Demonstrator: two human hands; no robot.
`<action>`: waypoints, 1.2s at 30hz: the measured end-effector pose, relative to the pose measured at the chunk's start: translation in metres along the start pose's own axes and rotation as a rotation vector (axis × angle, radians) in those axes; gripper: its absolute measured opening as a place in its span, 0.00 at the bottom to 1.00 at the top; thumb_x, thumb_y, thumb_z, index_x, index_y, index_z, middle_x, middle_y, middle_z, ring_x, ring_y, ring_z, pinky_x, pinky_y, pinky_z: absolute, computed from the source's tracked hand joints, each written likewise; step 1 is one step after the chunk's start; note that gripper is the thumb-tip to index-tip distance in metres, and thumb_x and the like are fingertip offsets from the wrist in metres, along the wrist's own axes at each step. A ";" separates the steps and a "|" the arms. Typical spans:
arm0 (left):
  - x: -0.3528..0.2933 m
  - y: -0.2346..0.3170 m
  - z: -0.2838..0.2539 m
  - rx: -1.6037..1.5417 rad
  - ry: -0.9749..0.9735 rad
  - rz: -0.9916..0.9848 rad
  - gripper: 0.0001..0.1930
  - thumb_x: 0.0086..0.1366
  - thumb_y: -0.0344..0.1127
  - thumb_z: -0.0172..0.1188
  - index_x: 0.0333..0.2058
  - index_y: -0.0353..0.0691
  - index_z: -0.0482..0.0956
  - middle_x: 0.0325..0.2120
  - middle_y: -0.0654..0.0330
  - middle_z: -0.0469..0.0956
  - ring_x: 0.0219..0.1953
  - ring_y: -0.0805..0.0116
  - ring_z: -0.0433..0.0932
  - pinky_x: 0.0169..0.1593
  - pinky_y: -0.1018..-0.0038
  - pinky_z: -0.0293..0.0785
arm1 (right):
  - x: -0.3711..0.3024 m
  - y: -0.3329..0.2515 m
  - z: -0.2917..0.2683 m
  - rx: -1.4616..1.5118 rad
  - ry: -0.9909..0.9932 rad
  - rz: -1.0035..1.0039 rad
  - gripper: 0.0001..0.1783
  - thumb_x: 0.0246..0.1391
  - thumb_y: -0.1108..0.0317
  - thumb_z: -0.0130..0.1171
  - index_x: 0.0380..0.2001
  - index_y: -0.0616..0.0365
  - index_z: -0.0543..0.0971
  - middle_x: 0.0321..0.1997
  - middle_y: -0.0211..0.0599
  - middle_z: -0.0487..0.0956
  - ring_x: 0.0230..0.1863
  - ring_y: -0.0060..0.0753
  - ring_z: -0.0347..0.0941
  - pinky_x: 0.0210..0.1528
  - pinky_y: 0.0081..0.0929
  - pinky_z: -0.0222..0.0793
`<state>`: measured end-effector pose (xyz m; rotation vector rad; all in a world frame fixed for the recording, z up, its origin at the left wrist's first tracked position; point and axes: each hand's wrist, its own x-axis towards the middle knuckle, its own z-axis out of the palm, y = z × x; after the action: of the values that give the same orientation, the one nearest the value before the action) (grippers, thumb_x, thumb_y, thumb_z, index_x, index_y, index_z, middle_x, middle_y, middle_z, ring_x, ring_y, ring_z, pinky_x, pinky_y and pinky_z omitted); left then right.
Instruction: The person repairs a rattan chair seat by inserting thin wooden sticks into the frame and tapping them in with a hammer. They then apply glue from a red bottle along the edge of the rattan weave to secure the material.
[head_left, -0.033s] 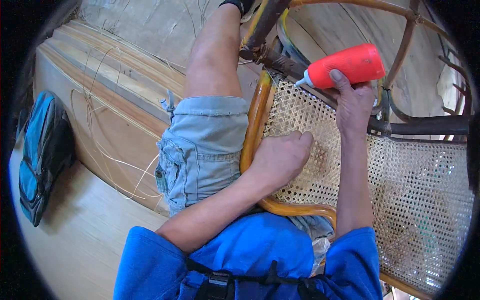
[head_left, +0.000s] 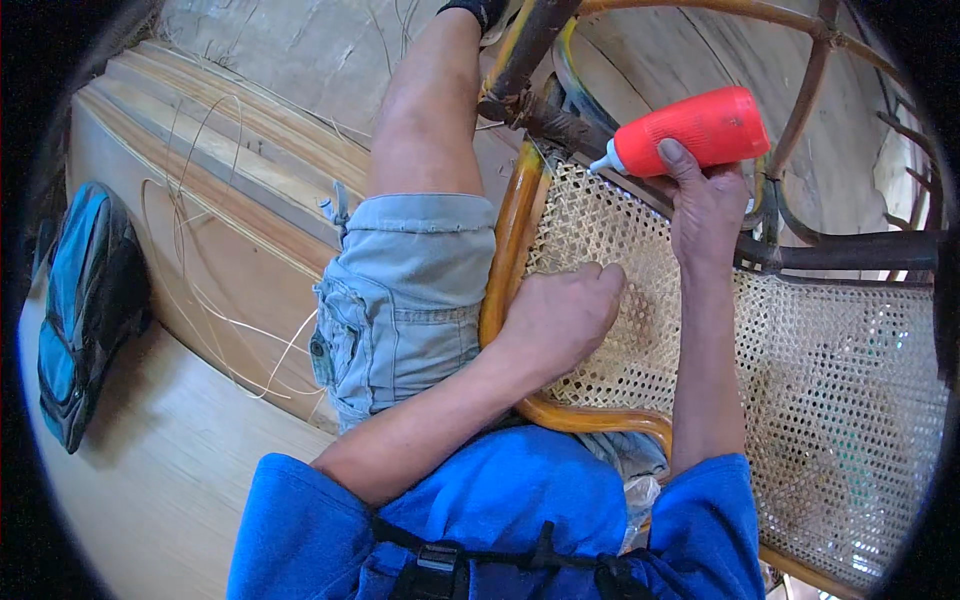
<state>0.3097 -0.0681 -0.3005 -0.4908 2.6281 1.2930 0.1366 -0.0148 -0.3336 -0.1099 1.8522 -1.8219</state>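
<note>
My right hand [head_left: 708, 205] is wrapped round a red squeeze bottle [head_left: 695, 132] with a pale grey nozzle, thumb on its near side. The bottle lies nearly level, its tip pointing left over the far edge of a woven cane panel [head_left: 650, 345]. Lower down, my left hand [head_left: 565, 318] rests on the panel with its fingers curled under. Whatever those fingers may hold is hidden. A glossy brown rattan rail [head_left: 512, 250] curves along the panel's left side, beside my leg. Dark poles [head_left: 840, 256] border the panel's far side.
Stacked wooden boards [head_left: 250, 160] lie to the left, with loose cane strands [head_left: 215, 315] across them. A teal and black backpack [head_left: 85, 310] sits at the far left. Curved rattan bars [head_left: 800, 95] rise at the upper right. Clear plastic [head_left: 641, 495] shows beside my right sleeve.
</note>
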 end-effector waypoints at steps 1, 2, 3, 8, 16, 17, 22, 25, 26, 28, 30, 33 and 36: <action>0.000 0.000 0.000 -0.006 0.001 -0.003 0.05 0.60 0.35 0.52 0.29 0.41 0.70 0.22 0.56 0.75 0.23 0.56 0.79 0.24 0.62 0.74 | 0.000 0.001 0.000 0.009 -0.002 0.013 0.19 0.46 0.72 0.69 0.42 0.61 0.74 0.41 0.35 0.80 0.41 0.28 0.76 0.49 0.29 0.73; 0.000 0.000 0.000 0.000 0.003 -0.004 0.05 0.60 0.35 0.52 0.29 0.41 0.70 0.22 0.56 0.75 0.23 0.56 0.79 0.24 0.62 0.74 | 0.000 0.001 0.001 0.033 -0.033 0.002 0.19 0.47 0.72 0.69 0.42 0.61 0.74 0.41 0.35 0.80 0.41 0.28 0.76 0.49 0.29 0.73; 0.000 -0.001 0.000 0.002 0.001 -0.007 0.05 0.60 0.35 0.52 0.29 0.41 0.70 0.22 0.55 0.75 0.23 0.56 0.79 0.24 0.62 0.74 | 0.000 0.002 0.002 0.006 -0.010 0.013 0.20 0.47 0.72 0.68 0.43 0.61 0.73 0.41 0.35 0.79 0.41 0.28 0.76 0.49 0.30 0.74; 0.000 0.000 0.000 0.005 -0.012 -0.005 0.05 0.60 0.34 0.52 0.29 0.41 0.70 0.22 0.55 0.75 0.23 0.56 0.79 0.24 0.62 0.74 | -0.005 0.004 0.006 0.255 0.031 0.088 0.22 0.48 0.72 0.67 0.46 0.59 0.71 0.41 0.36 0.78 0.41 0.34 0.77 0.46 0.41 0.78; 0.001 0.001 -0.006 -0.010 -0.046 0.012 0.04 0.57 0.30 0.52 0.31 0.38 0.70 0.24 0.53 0.75 0.24 0.55 0.79 0.25 0.62 0.76 | -0.002 0.006 0.008 0.086 0.029 -0.008 0.21 0.49 0.71 0.67 0.45 0.59 0.70 0.42 0.37 0.77 0.42 0.36 0.77 0.42 0.44 0.79; 0.001 0.001 -0.006 -0.006 -0.049 0.013 0.04 0.57 0.30 0.52 0.31 0.38 0.70 0.24 0.53 0.75 0.24 0.55 0.79 0.25 0.63 0.76 | -0.002 0.007 0.008 0.041 0.024 -0.035 0.21 0.49 0.71 0.66 0.45 0.59 0.70 0.43 0.37 0.77 0.42 0.37 0.77 0.41 0.44 0.80; 0.001 0.000 -0.003 0.032 -0.007 0.012 0.04 0.59 0.34 0.52 0.29 0.41 0.70 0.20 0.56 0.75 0.23 0.58 0.79 0.22 0.63 0.74 | -0.003 0.008 0.010 0.083 0.005 0.055 0.22 0.48 0.71 0.67 0.45 0.59 0.70 0.42 0.37 0.77 0.42 0.35 0.77 0.42 0.42 0.80; 0.000 0.000 -0.003 0.025 -0.003 0.012 0.04 0.59 0.34 0.52 0.29 0.41 0.70 0.20 0.56 0.75 0.23 0.58 0.79 0.23 0.63 0.74 | -0.001 0.005 0.013 -0.009 -0.023 0.019 0.20 0.47 0.71 0.68 0.43 0.59 0.73 0.40 0.36 0.79 0.40 0.30 0.77 0.44 0.32 0.76; 0.000 0.000 -0.003 0.016 -0.007 0.018 0.04 0.58 0.33 0.52 0.29 0.39 0.70 0.21 0.55 0.75 0.24 0.57 0.79 0.23 0.63 0.74 | 0.001 0.004 0.014 -0.051 -0.034 0.000 0.20 0.46 0.71 0.69 0.43 0.59 0.74 0.39 0.35 0.80 0.39 0.27 0.77 0.45 0.28 0.74; 0.000 0.000 -0.004 -0.003 -0.027 0.027 0.04 0.56 0.30 0.53 0.31 0.37 0.70 0.23 0.53 0.75 0.24 0.56 0.79 0.25 0.63 0.76 | 0.004 0.001 0.018 -0.162 -0.049 -0.024 0.19 0.46 0.70 0.70 0.41 0.60 0.75 0.38 0.35 0.81 0.39 0.27 0.77 0.44 0.27 0.74; 0.001 0.001 -0.004 0.002 -0.034 -0.004 0.04 0.58 0.33 0.52 0.30 0.39 0.70 0.23 0.54 0.76 0.25 0.55 0.79 0.25 0.62 0.75 | 0.005 -0.001 0.021 -0.207 -0.058 -0.036 0.20 0.45 0.69 0.70 0.41 0.61 0.76 0.38 0.35 0.81 0.38 0.26 0.77 0.44 0.27 0.74; 0.001 0.001 -0.004 -0.010 -0.044 -0.020 0.05 0.59 0.35 0.52 0.30 0.40 0.70 0.23 0.54 0.76 0.26 0.55 0.80 0.25 0.60 0.74 | 0.005 -0.005 0.024 -0.191 -0.062 -0.048 0.20 0.43 0.69 0.71 0.40 0.61 0.76 0.37 0.35 0.81 0.38 0.26 0.77 0.44 0.27 0.74; 0.001 -0.001 -0.003 -0.020 -0.034 -0.006 0.05 0.59 0.35 0.53 0.30 0.40 0.70 0.23 0.54 0.76 0.26 0.55 0.80 0.25 0.60 0.74 | 0.000 -0.005 0.025 -0.184 -0.067 -0.066 0.21 0.43 0.69 0.71 0.40 0.61 0.76 0.37 0.35 0.81 0.38 0.26 0.78 0.44 0.27 0.74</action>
<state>0.3094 -0.0710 -0.2993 -0.4748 2.5863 1.3160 0.1457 -0.0373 -0.3276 -0.2982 1.9867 -1.6655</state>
